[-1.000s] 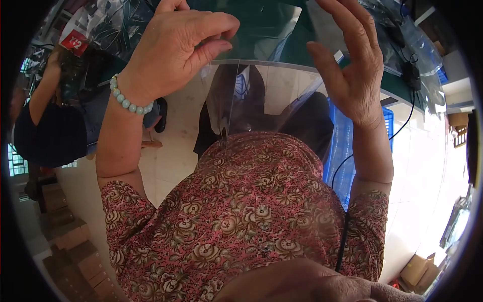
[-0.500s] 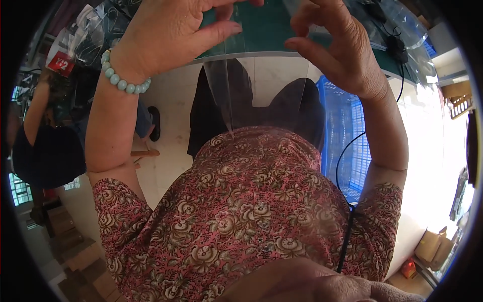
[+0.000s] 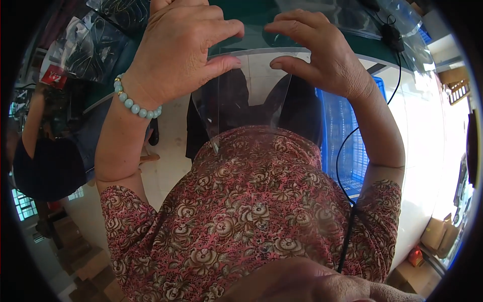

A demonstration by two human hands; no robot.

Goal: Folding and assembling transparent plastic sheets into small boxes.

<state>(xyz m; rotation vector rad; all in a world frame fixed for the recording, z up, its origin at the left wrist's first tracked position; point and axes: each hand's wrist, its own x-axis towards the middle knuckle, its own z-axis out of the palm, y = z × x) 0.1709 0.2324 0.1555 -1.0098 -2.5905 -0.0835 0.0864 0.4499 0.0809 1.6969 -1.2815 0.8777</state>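
My left hand (image 3: 183,53), with a pale green bead bracelet (image 3: 135,106) at the wrist, is over the near table edge. Its thumb and forefinger stand apart in a C shape. Facing it across a gap is my right hand (image 3: 322,55), its thumb also apart from its fingers. Between and below them hangs a clear plastic sheet (image 3: 246,113), reaching down over my lap. It is so transparent that only its edges and creases show. Neither hand visibly pinches it.
The green table (image 3: 251,12) lies ahead. Clear bags with cables (image 3: 85,48) are at its left. A black cable (image 3: 398,70) runs down on the right, past a blue plastic crate (image 3: 347,136). At far left another person (image 3: 48,161) sits nearby.
Both hands have come down nearer to me, and my left hand has shifted right. The clear sheet has moved and its creases lie differently.
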